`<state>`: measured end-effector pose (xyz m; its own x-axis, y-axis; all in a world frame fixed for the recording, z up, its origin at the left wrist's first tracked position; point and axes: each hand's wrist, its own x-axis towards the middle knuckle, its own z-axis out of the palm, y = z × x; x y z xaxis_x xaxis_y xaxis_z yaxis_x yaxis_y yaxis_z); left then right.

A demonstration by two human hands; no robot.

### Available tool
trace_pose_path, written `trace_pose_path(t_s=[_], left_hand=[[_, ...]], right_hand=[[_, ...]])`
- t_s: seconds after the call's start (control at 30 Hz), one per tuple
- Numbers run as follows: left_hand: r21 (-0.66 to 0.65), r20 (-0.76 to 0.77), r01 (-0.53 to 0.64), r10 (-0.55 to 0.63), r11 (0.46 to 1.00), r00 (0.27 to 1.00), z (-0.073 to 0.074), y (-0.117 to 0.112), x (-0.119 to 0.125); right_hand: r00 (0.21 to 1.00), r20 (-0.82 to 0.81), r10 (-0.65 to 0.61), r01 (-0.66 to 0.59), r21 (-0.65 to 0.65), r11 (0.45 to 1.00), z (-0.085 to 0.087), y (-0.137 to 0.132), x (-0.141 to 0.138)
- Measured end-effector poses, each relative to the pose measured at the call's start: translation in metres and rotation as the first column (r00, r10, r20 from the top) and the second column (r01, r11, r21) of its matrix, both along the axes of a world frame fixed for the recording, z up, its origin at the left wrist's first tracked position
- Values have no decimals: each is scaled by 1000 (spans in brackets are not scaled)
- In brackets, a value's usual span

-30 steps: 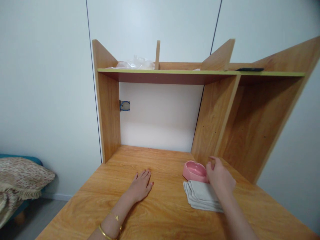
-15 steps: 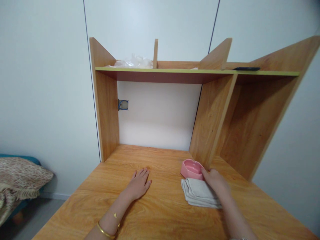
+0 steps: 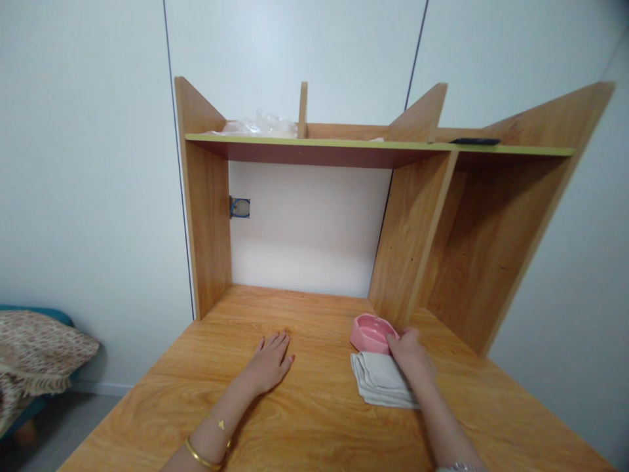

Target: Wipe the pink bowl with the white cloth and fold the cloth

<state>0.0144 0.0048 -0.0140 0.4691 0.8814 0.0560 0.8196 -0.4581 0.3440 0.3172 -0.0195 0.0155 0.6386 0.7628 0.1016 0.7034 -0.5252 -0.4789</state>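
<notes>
Bowl, one, pink, beside one folded cloth: right hand pinches the bowl's edge; left hand lies flat, open.

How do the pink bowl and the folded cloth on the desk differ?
The bowl is pink; the cloth is pale grey. The bowl is hollow with raised walls; the cloth lies flat in folded layers. The bowl sits farther back, the cloth closer to the front. Both rest on the desk.
</notes>
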Motion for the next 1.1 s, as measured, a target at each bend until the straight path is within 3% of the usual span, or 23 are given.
trace_pose_path(t_s=[0.17,0.37,0.53,0.67,0.87,1.1], left_hand=[[-6,-15,-2,2,1000,1000,1,0,0],[-1,3,-11,11,1000,1000,2,-1,1],[55,82,-87,82,995,993,3,2,2],[96,276,-47,19,994,961,4,4,4],[8,585,83,-72,997,808,7,-1,11],[-35,633,46,-14,998,774,12,-2,12]], right_hand=[[997,-22,75,-75,-27,997,2,2,1],[997,63,34,-29,-89,996,10,-5,-15],[977,205,55,-52,-20,998,16,-10,-33],[936,322,140,-168,60,984,18,-10,-56],[875,312,371,-404,48,913,10,-9,-94],[836,214,505,-534,108,839,7,-11,-103]])
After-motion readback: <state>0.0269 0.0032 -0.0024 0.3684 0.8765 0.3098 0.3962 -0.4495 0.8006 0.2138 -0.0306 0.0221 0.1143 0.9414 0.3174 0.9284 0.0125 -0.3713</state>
